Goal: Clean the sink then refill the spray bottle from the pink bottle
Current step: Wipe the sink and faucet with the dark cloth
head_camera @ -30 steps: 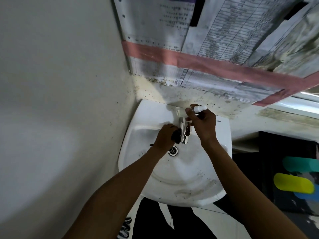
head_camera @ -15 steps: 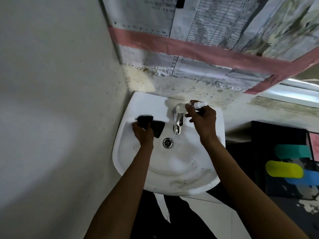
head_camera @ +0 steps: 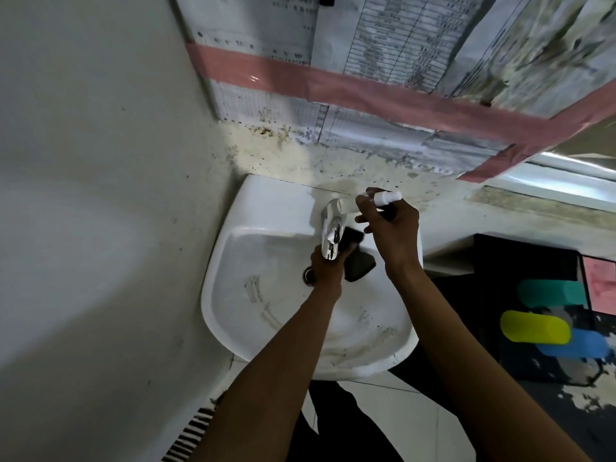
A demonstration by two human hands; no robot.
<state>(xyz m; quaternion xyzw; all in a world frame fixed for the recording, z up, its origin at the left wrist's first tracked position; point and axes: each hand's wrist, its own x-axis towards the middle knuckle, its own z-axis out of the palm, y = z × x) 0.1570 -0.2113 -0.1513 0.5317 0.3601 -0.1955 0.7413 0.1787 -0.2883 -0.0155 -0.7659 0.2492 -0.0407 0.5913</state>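
Observation:
A white wall-hung sink [head_camera: 266, 328] with grime streaks fills the middle of the head view. My left hand [head_camera: 328, 268] grips a black sponge [head_camera: 358, 261] and presses it on the basin's back wall, right under the chrome tap [head_camera: 330, 233]. My right hand [head_camera: 393, 228] is closed around a small spray bottle, held above the sink's back right rim; only its white nozzle [head_camera: 386, 197] sticks out of the fist. The drain [head_camera: 308, 275] is partly hidden by my left wrist. No pink bottle is in view.
A plain wall stands close on the left. Stained wall and taped paper sheets [head_camera: 383, 61] rise behind the sink. At the right, a dark surface carries a teal shape [head_camera: 550, 293], a yellow one [head_camera: 536, 327] and a blue one [head_camera: 580, 345]. Pale floor tiles lie below.
My left hand carried the sponge from the basin's back left side across to the right, under the tap. My right hand kept the spray bottle in about the same place.

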